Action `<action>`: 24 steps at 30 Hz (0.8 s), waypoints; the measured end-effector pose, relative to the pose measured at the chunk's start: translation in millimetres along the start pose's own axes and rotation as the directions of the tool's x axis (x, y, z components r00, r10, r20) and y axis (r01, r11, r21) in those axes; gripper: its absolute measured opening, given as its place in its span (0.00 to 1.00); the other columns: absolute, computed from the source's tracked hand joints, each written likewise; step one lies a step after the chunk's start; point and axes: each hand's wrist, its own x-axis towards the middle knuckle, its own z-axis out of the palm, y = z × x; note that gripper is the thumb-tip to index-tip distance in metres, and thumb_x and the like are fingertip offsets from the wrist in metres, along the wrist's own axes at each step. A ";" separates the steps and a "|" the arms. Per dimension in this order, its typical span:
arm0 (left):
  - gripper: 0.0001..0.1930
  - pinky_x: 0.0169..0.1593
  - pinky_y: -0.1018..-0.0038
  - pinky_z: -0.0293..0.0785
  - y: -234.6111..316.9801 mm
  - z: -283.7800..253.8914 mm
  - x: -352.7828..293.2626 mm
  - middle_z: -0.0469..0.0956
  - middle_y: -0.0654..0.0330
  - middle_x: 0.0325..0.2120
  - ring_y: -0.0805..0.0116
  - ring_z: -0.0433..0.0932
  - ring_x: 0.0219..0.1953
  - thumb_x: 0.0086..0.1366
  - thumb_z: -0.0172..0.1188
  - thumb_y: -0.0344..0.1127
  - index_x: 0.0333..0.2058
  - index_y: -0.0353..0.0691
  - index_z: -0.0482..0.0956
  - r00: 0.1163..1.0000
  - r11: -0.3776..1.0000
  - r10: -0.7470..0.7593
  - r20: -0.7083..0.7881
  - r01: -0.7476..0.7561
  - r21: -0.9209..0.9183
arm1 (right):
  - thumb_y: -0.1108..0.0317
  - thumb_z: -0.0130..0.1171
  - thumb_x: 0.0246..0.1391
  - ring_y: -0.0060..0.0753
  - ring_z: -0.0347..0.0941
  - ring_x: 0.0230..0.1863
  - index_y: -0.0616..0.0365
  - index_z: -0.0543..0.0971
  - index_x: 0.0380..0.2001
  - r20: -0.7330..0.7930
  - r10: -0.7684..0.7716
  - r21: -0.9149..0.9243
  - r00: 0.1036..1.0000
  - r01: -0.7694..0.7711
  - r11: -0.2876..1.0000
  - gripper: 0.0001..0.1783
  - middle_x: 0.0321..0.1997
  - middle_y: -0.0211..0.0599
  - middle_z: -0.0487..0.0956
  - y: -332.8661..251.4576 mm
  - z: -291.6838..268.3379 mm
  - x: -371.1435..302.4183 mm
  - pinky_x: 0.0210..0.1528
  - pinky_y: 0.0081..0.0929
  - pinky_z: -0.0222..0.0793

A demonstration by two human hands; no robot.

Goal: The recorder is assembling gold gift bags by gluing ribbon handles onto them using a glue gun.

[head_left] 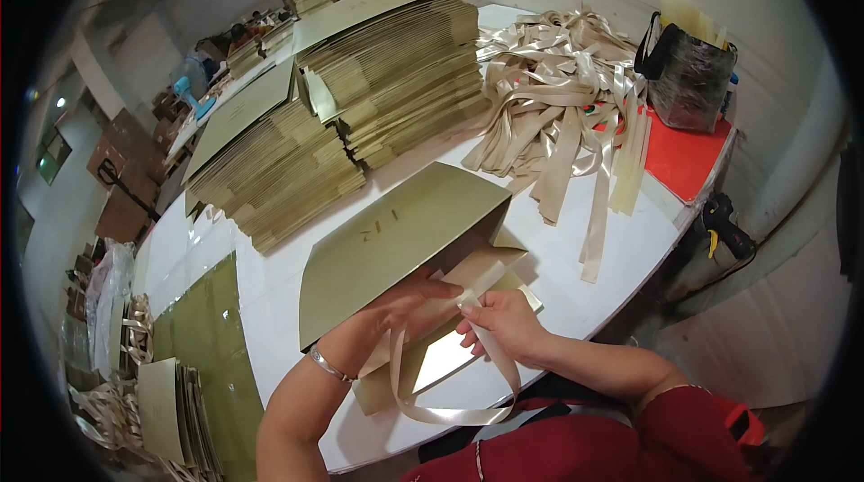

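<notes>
A gold-green paper bag [405, 234] lies on its side on the white table in front of me, its mouth turned toward me. A cream satin ribbon [457, 414] hangs from the mouth in a long loop. My left hand [409, 302], with a silver bangle at the wrist, reaches to the mouth with its fingers closed about the ribbon; some of its fingertips are hidden. Close beside it, my right hand [504, 324] pinches the ribbon between thumb and forefinger, the other fingers curled. Under the hands shows another flat gold panel [450, 356] with a shiny face.
Tall stacks of flat gold bags [387, 68] stand behind. A heap of cut satin ribbons [562, 95] lies at the back right, near a plastic-wrapped holder [688, 81] and a red sheet [684, 153]. A black tool [727, 230] hangs off the right edge. More folded bags [166, 410] stand lower left.
</notes>
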 end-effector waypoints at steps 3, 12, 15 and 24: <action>0.23 0.49 0.75 0.67 -26.1 -15.3 23.2 0.76 0.52 0.40 0.66 0.73 0.43 0.54 0.64 0.40 0.46 0.33 0.74 0.998 0.999 0.008 0.067 -0.005 -0.037 | 0.61 0.52 0.59 0.29 0.76 0.25 0.66 0.74 0.34 0.008 -0.015 -0.187 1.000 0.016 0.982 0.15 0.28 0.41 0.78 7.3 -6.8 6.4 0.26 0.24 0.72; 0.42 0.31 0.71 0.71 -39.7 12.0 -18.0 0.68 0.56 0.31 0.61 0.71 0.32 0.54 0.51 0.64 0.55 0.31 0.61 0.568 0.013 0.795 0.213 -0.367 0.930 | 0.60 0.49 0.60 0.21 0.71 0.21 0.62 0.74 0.34 0.133 0.087 -0.251 0.987 -0.052 0.967 0.15 0.23 0.32 0.74 -16.3 -18.4 -0.1 0.25 0.21 0.69; 0.41 0.29 0.71 0.70 -41.7 32.8 -44.8 0.69 0.54 0.36 0.62 0.71 0.32 0.55 0.56 0.58 0.58 0.31 0.57 0.603 0.016 0.761 0.239 -0.386 0.922 | 0.64 0.52 0.57 0.19 0.70 0.20 0.63 0.76 0.31 0.149 0.018 -0.029 0.989 -0.013 0.999 0.12 0.20 0.31 0.74 -4.8 3.7 2.7 0.22 0.15 0.65; 0.08 0.27 0.80 0.69 -84.6 14.9 -114.3 0.77 0.61 0.23 0.77 0.73 0.23 0.61 0.59 0.31 0.30 0.31 0.79 0.980 0.911 -0.002 -0.200 -0.080 -0.404 | 0.65 0.52 0.55 0.29 0.73 0.25 0.61 0.77 0.36 0.768 -0.338 -0.447 0.544 0.833 0.326 0.11 0.24 0.39 0.77 -34.8 25.9 25.9 0.30 0.28 0.69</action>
